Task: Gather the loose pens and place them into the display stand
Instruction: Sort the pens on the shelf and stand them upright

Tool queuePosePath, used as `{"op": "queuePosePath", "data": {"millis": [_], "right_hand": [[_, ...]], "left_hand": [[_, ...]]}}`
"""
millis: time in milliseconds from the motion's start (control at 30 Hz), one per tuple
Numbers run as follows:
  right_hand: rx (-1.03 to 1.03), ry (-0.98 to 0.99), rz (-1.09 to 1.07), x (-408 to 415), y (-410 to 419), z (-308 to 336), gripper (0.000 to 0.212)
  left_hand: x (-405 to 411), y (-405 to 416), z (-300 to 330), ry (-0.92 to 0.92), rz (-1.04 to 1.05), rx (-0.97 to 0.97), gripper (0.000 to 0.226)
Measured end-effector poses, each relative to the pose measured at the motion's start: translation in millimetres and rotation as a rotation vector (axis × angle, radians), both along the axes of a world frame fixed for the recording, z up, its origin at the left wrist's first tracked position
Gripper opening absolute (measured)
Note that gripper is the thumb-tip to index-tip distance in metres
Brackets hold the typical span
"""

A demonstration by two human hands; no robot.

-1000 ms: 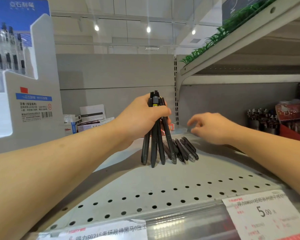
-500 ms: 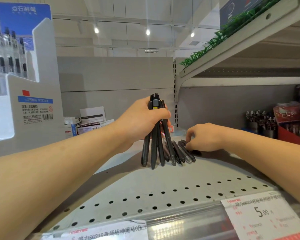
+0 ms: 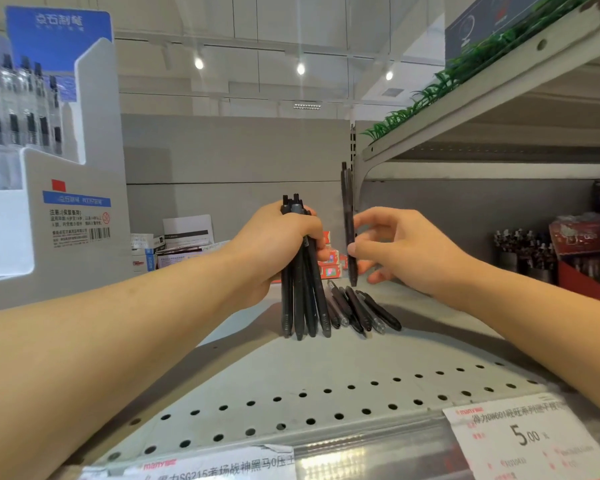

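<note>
My left hand [image 3: 278,244] grips a bundle of several black pens [image 3: 303,299], held upright with their tips resting on the grey shelf [image 3: 326,368]. Just to its right, my right hand [image 3: 399,251] pinches a single black pen [image 3: 349,220] and holds it upright in the air. Several loose black pens [image 3: 364,310] lie on the shelf below and between my hands. The white display stand [image 3: 73,216] with a blue header stands at the far left, with clear pens in its tiers.
Small boxes and cartons [image 3: 184,240] sit at the back of the shelf behind my left arm. Pen cups [image 3: 520,247] and a red tray [image 3: 589,275] stand at the right. An upper shelf [image 3: 482,98] with plastic grass overhangs the right side. Price tags line the front rail.
My right hand dropped onto the loose pens, took one, and lifted it upright beside the bundle. My left hand kept its bundle in place.
</note>
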State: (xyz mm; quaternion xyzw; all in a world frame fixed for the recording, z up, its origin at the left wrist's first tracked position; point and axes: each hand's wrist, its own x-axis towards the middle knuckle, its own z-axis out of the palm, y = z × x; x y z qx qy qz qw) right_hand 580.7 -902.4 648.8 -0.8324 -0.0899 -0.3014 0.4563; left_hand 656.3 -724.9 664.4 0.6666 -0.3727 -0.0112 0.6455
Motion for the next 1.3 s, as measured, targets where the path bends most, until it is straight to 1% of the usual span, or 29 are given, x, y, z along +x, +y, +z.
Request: {"op": "queuePosePath", "data": {"millis": [33,67,133,200,267,333,367,400,433,467,500,533,567,600,633,667,700,733,900,1000,1133,1167,1233,1300], "right_hand": [[-0.036,-0.013,0.040,-3.0,5.6,-0.8,0.020],[-0.080,-0.020,0.069,-4.8,10.5,-2.2,0.019],[-0.144,-0.022,0.101,-6.5,17.6,-5.1,0.017],[-0.185,-0.020,0.103,-6.9,20.9,-7.1,0.015],[-0.257,-0.015,0.078,-6.1,20.7,-9.6,0.015],[-0.374,-0.025,0.023,-6.4,19.4,-10.0,0.009],[-0.389,-0.029,0.003,-6.1,17.7,-9.5,0.003],[-0.355,-0.049,-0.023,-4.3,14.6,-8.1,0.012],[-0.277,-0.070,-0.066,-1.4,9.8,-6.8,0.019],[-0.234,-0.090,-0.154,2.1,2.7,-6.2,0.021],[-0.255,-0.097,-0.269,5.9,-5.8,-5.2,0.021],[-0.371,-0.049,-0.395,9.2,-15.4,-4.9,0.017],[-0.504,0.065,-0.489,11.5,-23.4,-5.9,0.010],[-0.630,0.223,-0.529,12.5,-28.1,-8.0,0.013],[-0.719,0.381,-0.534,13.7,-30.3,-10.0,0.024],[-0.761,0.498,-0.519,14.6,-31.3,-11.6,0.033],[-0.772,0.556,-0.505,14.9,-30.1,-12.1,0.038],[-0.771,0.574,-0.490,14.7,-27.8,-12.2,0.039],[-0.695,0.542,-0.426,13.6,-20.4,-12.1,0.032],[-0.721,0.542,-0.421,12.6,-16.7,-12.4,0.031],[-0.753,0.536,-0.471,9.1,-15.7,-10.3,0.032],[-0.744,0.518,-0.491,7.9,-15.8,-9.5,0.033],[-0.671,0.412,-0.527,6.0,-17.1,-7.4,0.037],[-0.558,0.213,-0.525,4.1,-16.1,-4.4,0.040]], "left_hand": [[-0.8,0.0,-0.4,-0.002,-0.010,0.005,0.006],[-1.9,0.0,-0.6,-0.011,-0.016,0.013,0.008],[-2.0,0.4,-0.9,-0.023,-0.024,0.032,0.021],[-3.3,1.0,0.0,-0.013,-0.057,0.010,0.021],[-2.8,1.2,0.0,-0.067,-0.050,0.018,0.021],[-2.2,-0.6,-1.2,-0.130,-0.003,0.028,0.020],[-1.1,-1.3,-1.3,-0.151,0.022,0.030,0.019],[-0.5,-1.7,-1.2,-0.156,0.044,0.030,0.020],[-0.4,-1.4,-0.9,-0.152,0.053,0.028,0.021],[-1.2,-1.1,-0.7,-0.142,0.052,0.022,0.022],[-1.2,-0.6,-0.4,-0.127,0.039,0.009,0.025],[-1.4,-0.3,-0.1,-0.110,0.021,-0.009,0.027],[-1.7,0.1,0.2,-0.098,0.009,-0.027,0.029],[-1.7,0.3,0.5,-0.095,0.008,-0.042,0.029],[-1.3,0.4,0.8,-0.098,0.015,-0.053,0.029],[-0.8,0.4,1.3,-0.106,0.027,-0.058,0.028],[-0.4,0.5,1.8,-0.115,0.036,-0.058,0.027],[-0.3,0.6,2.2,-0.121,0.040,-0.053,0.026],[-0.9,0.4,2.0,-0.144,0.039,-0.035,0.022],[-0.2,0.1,2.5,-0.159,0.044,-0.022,0.023],[-0.7,1.2,2.3,-0.185,0.043,0.006,0.021],[-0.8,1.4,2.1,-0.183,0.047,0.007,0.020],[-1.2,1.6,2.5,-0.165,0.043,0.001,0.020],[-1.8,1.7,3.5,-0.144,0.034,-0.001,0.020]]}}
